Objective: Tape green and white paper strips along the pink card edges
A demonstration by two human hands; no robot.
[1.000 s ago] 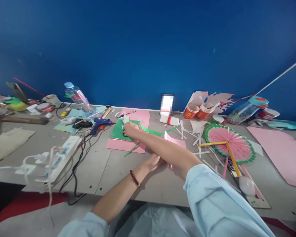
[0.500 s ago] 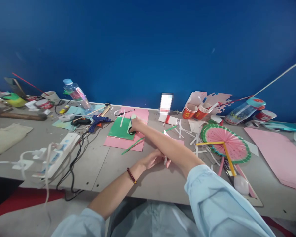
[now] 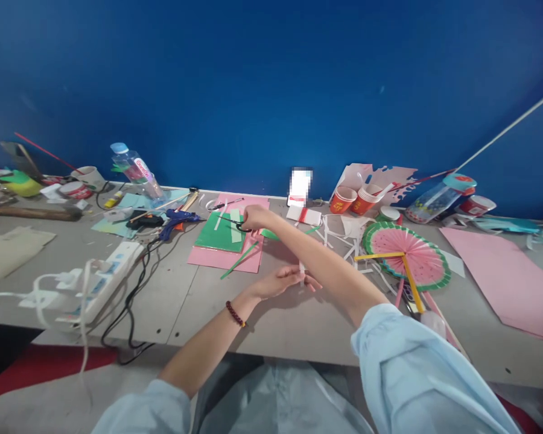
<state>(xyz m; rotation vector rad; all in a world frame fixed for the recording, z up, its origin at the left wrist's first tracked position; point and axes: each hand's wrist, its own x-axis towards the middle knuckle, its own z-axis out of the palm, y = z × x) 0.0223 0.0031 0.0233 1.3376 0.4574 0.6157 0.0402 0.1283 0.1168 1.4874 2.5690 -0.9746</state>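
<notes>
My right hand (image 3: 256, 217) reaches across my body, over the green sheet (image 3: 208, 241), with its fingers closed round black scissors (image 3: 228, 219). Their blades point left. Beneath the scissors, a pale green paper strip (image 3: 236, 235) and a white strip (image 3: 220, 215) lie on the green sheet, which rests on pink paper (image 3: 199, 258). Nearer to me, behind my right forearm, my left hand (image 3: 280, 282) pinches a narrow white paper strip (image 3: 302, 277) upright between thumb and finger. A beaded bracelet (image 3: 235, 314) is on my left wrist.
A watermelon-pattern paper fan (image 3: 425, 259), curly white paper strips (image 3: 328, 232) and red paper cups (image 3: 342, 200) are to the right. Leftward are a blue glue gun (image 3: 181, 222), a plastic bottle (image 3: 140, 172) and a power strip (image 3: 111, 277) with trailing cables.
My right hand has turned the scissors so the blades point left and show plainly, and has drawn slightly up and right. My left hand still holds the white strip; the view shifted a little.
</notes>
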